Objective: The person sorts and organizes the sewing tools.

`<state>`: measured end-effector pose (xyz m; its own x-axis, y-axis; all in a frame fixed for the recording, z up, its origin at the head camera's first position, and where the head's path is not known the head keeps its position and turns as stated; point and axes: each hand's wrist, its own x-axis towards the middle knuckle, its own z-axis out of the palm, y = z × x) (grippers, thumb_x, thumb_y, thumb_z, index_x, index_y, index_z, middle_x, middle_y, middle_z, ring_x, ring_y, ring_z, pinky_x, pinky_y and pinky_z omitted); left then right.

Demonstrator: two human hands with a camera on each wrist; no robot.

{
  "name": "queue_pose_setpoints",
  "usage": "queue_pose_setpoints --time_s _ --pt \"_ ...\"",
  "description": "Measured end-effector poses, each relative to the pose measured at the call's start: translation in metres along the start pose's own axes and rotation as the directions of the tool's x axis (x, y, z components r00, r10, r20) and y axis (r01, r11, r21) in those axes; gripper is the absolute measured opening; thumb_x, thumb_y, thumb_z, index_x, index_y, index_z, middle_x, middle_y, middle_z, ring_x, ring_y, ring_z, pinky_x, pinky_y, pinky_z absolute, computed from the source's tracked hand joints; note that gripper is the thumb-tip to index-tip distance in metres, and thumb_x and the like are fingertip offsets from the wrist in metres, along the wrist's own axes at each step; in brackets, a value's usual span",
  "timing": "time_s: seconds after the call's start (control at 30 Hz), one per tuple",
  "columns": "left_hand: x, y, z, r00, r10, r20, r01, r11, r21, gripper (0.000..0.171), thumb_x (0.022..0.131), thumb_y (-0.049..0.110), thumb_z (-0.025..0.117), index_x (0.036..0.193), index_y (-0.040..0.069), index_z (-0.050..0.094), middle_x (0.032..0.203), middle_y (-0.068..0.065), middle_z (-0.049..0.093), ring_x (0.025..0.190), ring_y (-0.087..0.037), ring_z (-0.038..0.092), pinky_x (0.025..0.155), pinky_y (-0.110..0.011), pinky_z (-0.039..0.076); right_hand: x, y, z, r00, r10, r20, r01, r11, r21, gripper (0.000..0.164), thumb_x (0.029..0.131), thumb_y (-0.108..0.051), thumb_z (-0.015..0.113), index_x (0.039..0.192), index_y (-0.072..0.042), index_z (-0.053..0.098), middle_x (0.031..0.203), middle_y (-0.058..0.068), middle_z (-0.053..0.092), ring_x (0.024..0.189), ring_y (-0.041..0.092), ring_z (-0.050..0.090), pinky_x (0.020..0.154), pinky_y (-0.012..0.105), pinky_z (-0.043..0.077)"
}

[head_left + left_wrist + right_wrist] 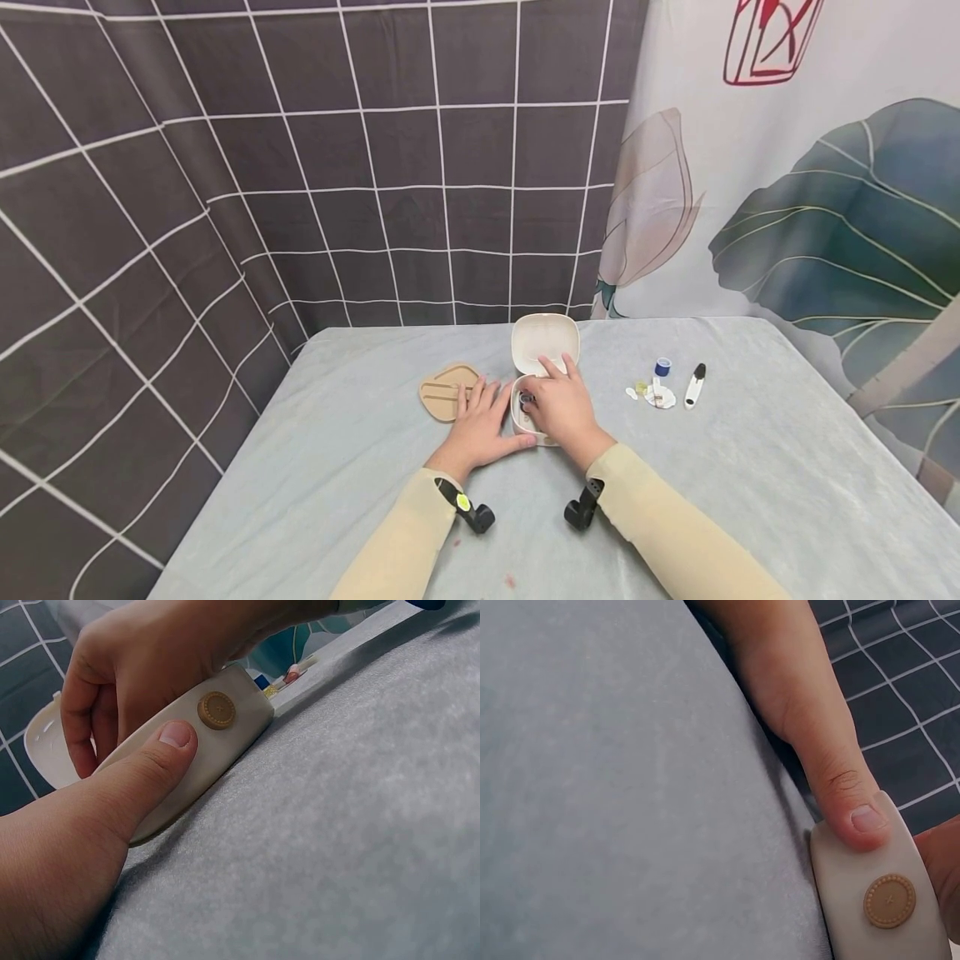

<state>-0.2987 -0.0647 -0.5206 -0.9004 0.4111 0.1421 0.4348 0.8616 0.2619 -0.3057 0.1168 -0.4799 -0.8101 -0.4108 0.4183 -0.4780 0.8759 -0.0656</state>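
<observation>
A small white box (529,380) stands on the table with its hinged lid (545,335) raised at the back. A tan button-shaped knob (217,710) sits on its front wall. My left hand (480,429) holds the box, thumb pressed on the front wall and fingers along the left side. The fingers of my right hand (564,408) reach down inside the box, around a small dark spool-like thing (527,400) that they partly hide. Beside my left fingertips lies a flat tan insert tray (441,398) with slots.
On the right of the table are a blue thread spool (663,367), a round white piece (663,397), a small yellow thing (641,388), a little white piece (632,393) and a white tool with a black end (695,387). A grid-patterned curtain (397,225) hangs behind.
</observation>
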Motion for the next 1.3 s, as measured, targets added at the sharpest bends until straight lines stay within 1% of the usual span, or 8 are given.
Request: queue_pose_setpoints --time_s 0.13,0.3,0.57,0.77,0.87,1.03,1.17,1.3 --pt "0.0 0.001 -0.002 1.0 -0.009 0.015 0.009 1.0 -0.002 0.104 0.084 0.08 0.055 0.161 0.017 0.027 0.16 -0.015 0.034 0.154 -0.037 0.011 0.12 -0.064 0.002 0.001 0.001 0.0 1.0 -0.005 -0.008 0.005 1.0 0.009 0.028 0.08 -0.022 0.084 0.106 -0.018 0.075 0.106 -0.001 0.077 0.135 0.033 0.053 0.12 0.059 0.022" --pt "0.0 0.001 -0.001 1.0 -0.015 0.024 0.015 1.0 0.005 0.103 0.084 0.081 0.053 0.162 0.018 0.027 0.161 -0.014 0.034 0.155 -0.036 0.01 0.121 -0.064 0.002 0.001 0.004 0.005 0.999 0.028 -0.02 -0.027 0.998 0.065 0.029 0.079 -0.023 0.085 0.106 -0.019 0.075 0.105 -0.001 0.077 0.135 0.034 0.052 0.12 0.06 0.021" --pt "0.0 0.003 -0.001 0.999 -0.016 0.03 0.016 1.0 0.003 0.103 0.085 0.081 0.052 0.162 0.019 0.025 0.161 -0.013 0.034 0.155 -0.037 0.01 0.121 -0.064 0.001 0.001 0.007 0.009 0.996 0.086 -0.017 -0.082 0.983 0.165 0.031 0.075 -0.021 0.086 0.104 -0.02 0.075 0.092 -0.003 0.076 0.135 0.037 0.051 0.118 0.062 0.022" --pt "0.0 0.004 -0.001 0.999 -0.018 0.033 0.017 1.0 0.019 0.103 0.085 0.081 0.052 0.162 0.018 0.025 0.161 -0.013 0.033 0.155 -0.037 0.01 0.12 -0.064 0.0 -0.001 0.01 0.009 0.997 0.074 -0.029 -0.066 0.978 0.199 0.034 0.074 -0.021 0.087 0.105 -0.018 0.074 0.099 -0.001 0.076 0.134 0.037 0.052 0.117 0.062 0.024" --pt "0.0 0.004 -0.001 0.999 -0.017 0.033 0.016 1.0 0.017 0.103 0.085 0.081 0.052 0.162 0.018 0.025 0.161 -0.013 0.033 0.155 -0.036 0.009 0.12 -0.064 0.0 -0.002 0.011 0.009 0.997 0.063 -0.052 -0.051 0.975 0.217 0.034 0.074 -0.019 0.087 0.105 -0.017 0.073 0.096 -0.003 0.075 0.131 0.036 0.054 0.116 0.061 0.027" --pt "-0.001 0.004 0.0 1.0 -0.012 0.029 0.012 1.0 0.002 0.104 0.084 0.081 0.052 0.162 0.018 0.026 0.161 -0.014 0.034 0.155 -0.037 0.009 0.12 -0.064 0.001 -0.004 0.01 0.008 0.995 0.069 -0.076 -0.05 0.972 0.231 0.035 0.074 -0.017 0.088 0.105 -0.018 0.073 0.086 -0.006 0.073 0.127 0.034 0.057 0.116 0.06 0.028" --pt "-0.001 0.003 0.001 0.999 -0.019 0.032 0.019 1.0 0.015 0.104 0.084 0.081 0.052 0.162 0.018 0.025 0.161 -0.013 0.034 0.155 -0.037 0.01 0.12 -0.064 0.001 -0.005 0.009 0.009 0.995 0.077 -0.063 -0.061 0.971 0.232 0.034 0.075 -0.017 0.087 0.106 -0.018 0.073 0.087 -0.007 0.073 0.127 0.034 0.057 0.115 0.06 0.029" --pt "-0.001 0.002 0.0 1.0 -0.014 0.015 0.014 1.0 0.017 0.103 0.084 0.08 0.053 0.162 0.018 0.026 0.16 -0.014 0.035 0.154 -0.037 0.011 0.12 -0.064 0.0 -0.004 0.008 0.01 0.994 0.088 -0.064 -0.07 0.968 0.241 0.033 0.076 -0.015 0.086 0.106 -0.018 0.073 0.088 -0.006 0.074 0.127 0.034 0.057 0.115 0.06 0.029"
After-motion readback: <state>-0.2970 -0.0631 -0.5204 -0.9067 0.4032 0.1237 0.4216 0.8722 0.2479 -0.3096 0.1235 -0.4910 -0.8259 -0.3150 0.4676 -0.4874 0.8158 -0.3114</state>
